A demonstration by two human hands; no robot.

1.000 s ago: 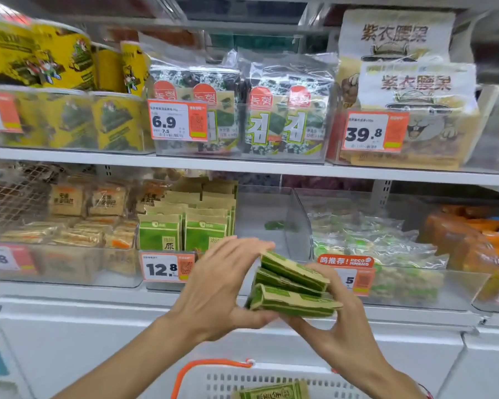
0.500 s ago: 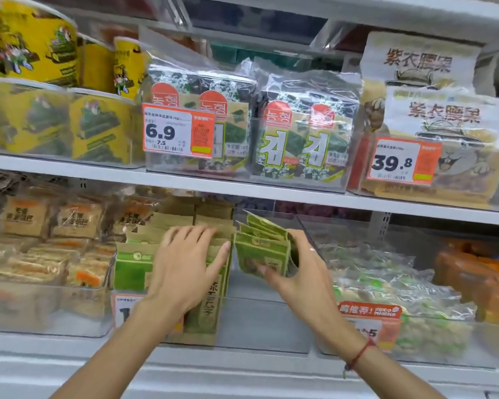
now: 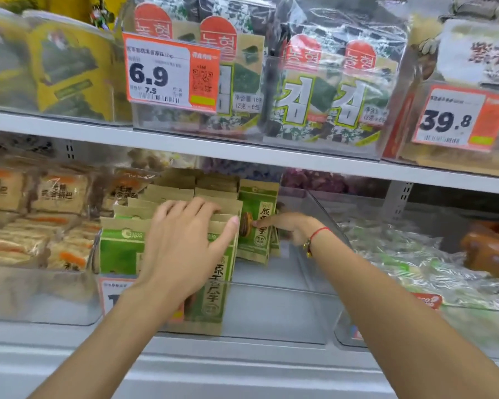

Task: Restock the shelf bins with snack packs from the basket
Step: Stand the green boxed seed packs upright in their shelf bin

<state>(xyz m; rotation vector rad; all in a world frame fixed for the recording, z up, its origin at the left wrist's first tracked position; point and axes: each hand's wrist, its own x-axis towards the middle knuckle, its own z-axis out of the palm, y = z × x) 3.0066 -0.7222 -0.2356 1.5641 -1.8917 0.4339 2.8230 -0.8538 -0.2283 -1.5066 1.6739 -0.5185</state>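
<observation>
A clear shelf bin (image 3: 274, 312) on the lower shelf holds rows of green-and-tan snack packs (image 3: 121, 249) standing upright on its left side. My left hand (image 3: 182, 246) lies on top of these rows with straight fingers, pressing them leftward. Further back, a small bunch of the same green packs (image 3: 257, 203) stands upright next to the rows. My right hand (image 3: 290, 226) holds this bunch, its thumb on the front face and its fingers hidden behind. The right half of the bin floor is bare. The basket is out of view.
The upper shelf (image 3: 242, 152) hangs low over the bin and carries seaweed packs (image 3: 329, 90) and price tags (image 3: 170, 73). Tan packs (image 3: 55, 194) fill the left neighbouring bin. Clear bags (image 3: 409, 263) fill the bin to the right.
Both hands have gone up from in front of the shelf into the bin. The right hand carried the green packs to the back and stood them upright. The left hand laid itself on the rows.
</observation>
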